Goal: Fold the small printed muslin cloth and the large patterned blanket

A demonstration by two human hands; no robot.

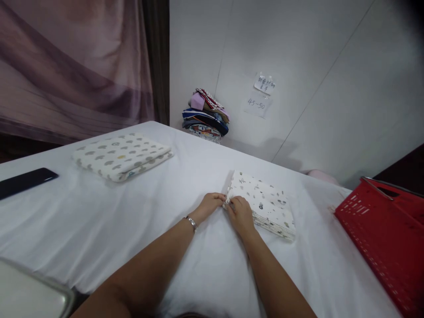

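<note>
A white cloth with small grey and brown prints [265, 198] lies folded in several layers on the white-covered table. At its near left corner, my left hand [212, 203] pinches the folded edge, a silver bracelet on the wrist. Close beside it, my right hand [241, 215] grips the same corner with thumb and bent fingers. Some fingertips are hidden in the folds. To the left rests a second folded cloth with grey mushroom-like shapes [122, 154], apart from both hands.
A dark phone [28, 182] lies at the left edge of the table [185, 172]. On the right stands a red plastic basket [380, 238]. Behind the table is a pile of folded fabrics [206, 115] against the wall. A pale, rounded-corner object [31, 291] sits at lower left.
</note>
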